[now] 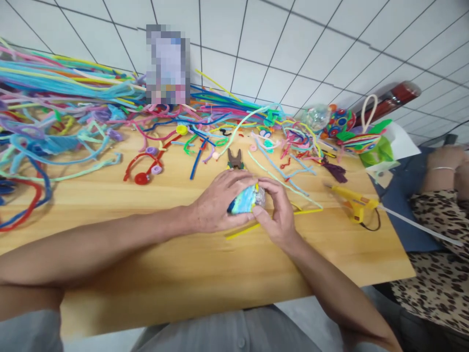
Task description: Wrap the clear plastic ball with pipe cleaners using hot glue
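Note:
Between my two hands is a clear ball (245, 200) partly covered in blue, light blue and green pipe cleaner, with a bit of yellow at the edge of the covering. My left hand (215, 203) wraps round its covered side. On the bare side, the fingers and thumb of my right hand (277, 215) grip the ball near the yellow strip. A yellow pipe cleaner (308, 211) stretches out to the right of my right hand, and a yellow length (242, 231) shows below the ball; whether they join is hidden. Pliers (235, 159) lie with open jaws just beyond my left hand.
A yellow glue gun (357, 203) lies at the table's right side. Heaps of coloured pipe cleaners (73, 88) line the back by the tiled wall. Decorated balls (340, 121) stand at the back right. Another person in a leopard-print garment (439, 278) sits at the right.

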`<state>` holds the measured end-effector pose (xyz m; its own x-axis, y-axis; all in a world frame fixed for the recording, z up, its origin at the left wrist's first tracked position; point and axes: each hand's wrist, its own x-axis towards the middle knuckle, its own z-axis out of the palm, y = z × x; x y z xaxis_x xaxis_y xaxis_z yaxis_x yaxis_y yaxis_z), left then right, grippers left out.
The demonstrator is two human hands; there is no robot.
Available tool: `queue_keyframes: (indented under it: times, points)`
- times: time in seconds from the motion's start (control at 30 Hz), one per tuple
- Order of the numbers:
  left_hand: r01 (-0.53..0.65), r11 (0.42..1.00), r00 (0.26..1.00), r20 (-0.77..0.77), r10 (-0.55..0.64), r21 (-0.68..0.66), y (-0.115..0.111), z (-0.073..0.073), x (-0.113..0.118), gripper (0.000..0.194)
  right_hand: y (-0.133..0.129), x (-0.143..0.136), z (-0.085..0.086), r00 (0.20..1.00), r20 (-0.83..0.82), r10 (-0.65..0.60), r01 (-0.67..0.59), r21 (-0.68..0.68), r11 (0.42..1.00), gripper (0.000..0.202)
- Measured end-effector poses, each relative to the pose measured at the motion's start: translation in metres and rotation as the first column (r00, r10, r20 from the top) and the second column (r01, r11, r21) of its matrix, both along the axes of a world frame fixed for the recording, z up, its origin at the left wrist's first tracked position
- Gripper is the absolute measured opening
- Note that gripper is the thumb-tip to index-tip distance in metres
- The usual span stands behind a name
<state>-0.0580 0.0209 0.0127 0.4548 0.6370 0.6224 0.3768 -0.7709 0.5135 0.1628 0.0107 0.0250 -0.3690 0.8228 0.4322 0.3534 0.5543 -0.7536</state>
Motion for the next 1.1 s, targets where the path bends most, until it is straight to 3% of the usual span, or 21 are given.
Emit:
queue_keyframes:
  times: [0.27, 0.63, 0.73, 0.83, 0.93, 1.0, 1.07, 1.1]
  points:
    - [0.0, 1.0, 1.0, 0.004, 0.0, -0.01, -0.007, 0.001, 0.003, 0.07, -0.007, -0.006, 0.001, 0.996, -0.082, -0.026, 0.024, -0.036, 0.999, 0.047]
    - [-0.004, 1.0, 1.0, 0.02, 0.004, -0.029, -0.011, 0.003, 0.001, 0.065, -0.008, -0.007, -0.001, 0.997, -0.071, -0.006, 0.001, -0.075, 0.997, 0.043]
    - [0.002, 1.0, 1.0, 0.014, -0.002, -0.022, -0.011, 0.003, 0.001, 0.062, -0.005, 0.003, 0.007, 0.999, -0.035, -0.028, 0.024, -0.123, 0.992, 0.046]
    - [0.015, 0.999, 1.0, -0.015, -0.016, -0.036, -0.011, 0.003, -0.001, 0.064, -0.004, 0.033, 0.028, 0.976, 0.122, -0.182, 0.196, -0.119, 0.973, 0.043]
    - [0.007, 0.999, 1.0, -0.019, -0.008, -0.045, -0.01, 0.003, -0.003, 0.068, -0.014, 0.09, 0.045, 0.893, 0.291, -0.344, 0.378, -0.069, 0.923, 0.039]
    - [0.008, 0.999, 1.0, -0.013, -0.009, -0.053, -0.01, 0.002, -0.004, 0.069, -0.027, 0.136, 0.042, 0.797, 0.336, -0.501, 0.536, -0.013, 0.844, 0.04]
    - [0.023, 0.998, 1.0, -0.006, -0.023, -0.061, -0.009, 0.001, -0.004, 0.069, -0.037, 0.181, 0.028, 0.637, 0.271, -0.722, 0.712, 0.151, 0.685, 0.046]
    - [0.03, 0.998, 1.0, -0.003, -0.03, -0.063, -0.008, 0.0, -0.004, 0.069, -0.038, 0.201, 0.019, 0.605, 0.233, -0.762, 0.739, 0.192, 0.645, 0.048]
